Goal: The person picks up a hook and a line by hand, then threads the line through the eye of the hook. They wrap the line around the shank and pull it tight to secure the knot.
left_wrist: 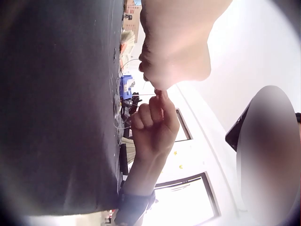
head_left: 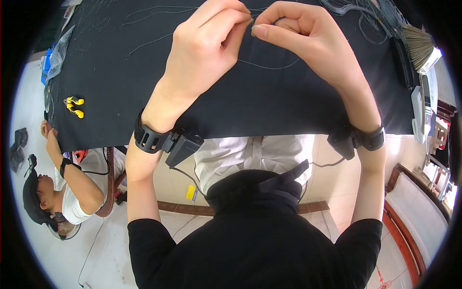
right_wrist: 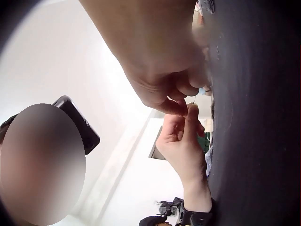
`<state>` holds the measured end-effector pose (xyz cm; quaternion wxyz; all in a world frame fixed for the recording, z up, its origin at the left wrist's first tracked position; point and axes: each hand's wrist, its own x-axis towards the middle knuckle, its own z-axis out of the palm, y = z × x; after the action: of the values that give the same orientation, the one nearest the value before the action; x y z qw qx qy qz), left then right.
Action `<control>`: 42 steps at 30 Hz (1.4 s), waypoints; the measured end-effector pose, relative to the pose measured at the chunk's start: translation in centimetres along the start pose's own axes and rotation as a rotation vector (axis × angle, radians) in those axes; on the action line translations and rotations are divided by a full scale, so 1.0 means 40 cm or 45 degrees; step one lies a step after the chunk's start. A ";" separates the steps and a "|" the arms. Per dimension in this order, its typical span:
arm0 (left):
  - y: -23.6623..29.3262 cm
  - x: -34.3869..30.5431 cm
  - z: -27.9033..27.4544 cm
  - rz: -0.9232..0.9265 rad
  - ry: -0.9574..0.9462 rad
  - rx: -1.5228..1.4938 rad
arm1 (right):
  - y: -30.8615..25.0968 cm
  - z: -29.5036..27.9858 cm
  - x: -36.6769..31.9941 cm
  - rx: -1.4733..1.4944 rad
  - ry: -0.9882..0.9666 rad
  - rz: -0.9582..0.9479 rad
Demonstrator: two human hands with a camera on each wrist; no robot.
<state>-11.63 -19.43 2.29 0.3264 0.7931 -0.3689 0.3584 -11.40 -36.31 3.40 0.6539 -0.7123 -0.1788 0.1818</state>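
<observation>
My left hand (head_left: 204, 45) and right hand (head_left: 310, 36) meet fingertip to fingertip above the black cloth in the head view. Both pinch a thin grey cord between thumb and fingers; the pinched bit is tiny and mostly hidden by the fingertips. Below them a length of thin grey cord (head_left: 270, 68) bows across the cloth. In the left wrist view the right hand (left_wrist: 155, 122) has its fingers curled, thumb and forefinger tips against the left hand. The right wrist view shows the left hand (right_wrist: 186, 141) pinching close under the right fingers.
More thin cords (head_left: 149, 43) lie at the table's left. A tangled grey cord bundle (head_left: 353, 7) and a fanned brush-like bundle (head_left: 419, 45) are at the far right. Small yellow-and-black objects (head_left: 74, 106) rest near the left edge, where another person (head_left: 82, 192) sits.
</observation>
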 end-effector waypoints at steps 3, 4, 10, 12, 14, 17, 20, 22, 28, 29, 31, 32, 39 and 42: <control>0.008 0.002 -0.006 -0.027 -0.087 -0.045 | -0.026 -0.024 -0.004 0.089 -0.065 0.042; 0.010 0.000 -0.008 -0.041 -0.132 -0.051 | -0.025 -0.018 -0.004 0.053 0.010 0.072; 0.014 -0.005 -0.009 -0.033 -0.238 -0.103 | -0.006 -0.029 -0.002 0.316 0.066 0.145; 0.012 -0.003 -0.011 0.019 -0.233 -0.112 | -0.002 -0.033 0.005 0.388 0.071 0.205; 0.012 -0.002 -0.013 0.034 -0.224 -0.121 | -0.001 -0.035 0.010 0.412 0.097 0.311; 0.013 -0.003 -0.014 0.025 -0.219 -0.132 | 0.006 -0.036 0.012 0.397 0.072 0.326; 0.009 -0.003 -0.016 0.058 -0.207 -0.132 | 0.014 -0.034 0.019 0.311 0.079 0.359; 0.005 -0.005 -0.017 0.064 -0.191 -0.129 | 0.015 -0.030 0.020 0.213 0.081 0.365; 0.002 -0.003 -0.015 -0.050 -0.071 -0.076 | 0.019 -0.022 0.021 0.049 0.067 0.337; 0.004 0.005 -0.016 -0.059 -0.029 -0.049 | 0.017 -0.020 0.019 0.028 0.070 0.317; -0.001 0.000 -0.015 -0.160 -0.010 -0.034 | 0.008 -0.016 0.013 -0.016 0.074 0.268; -0.003 0.001 -0.014 -0.142 -0.007 -0.029 | 0.000 -0.013 0.010 -0.039 0.078 0.242; -0.021 -0.010 0.003 0.006 0.009 0.050 | -0.028 -0.008 -0.012 -0.022 0.060 0.104; -0.001 0.003 -0.003 0.014 -0.036 0.028 | -0.017 -0.003 -0.010 0.011 0.001 0.005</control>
<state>-11.59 -19.36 2.43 0.3103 0.7996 -0.3739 0.3530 -11.71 -36.57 4.10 0.6566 -0.7100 -0.1762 0.1836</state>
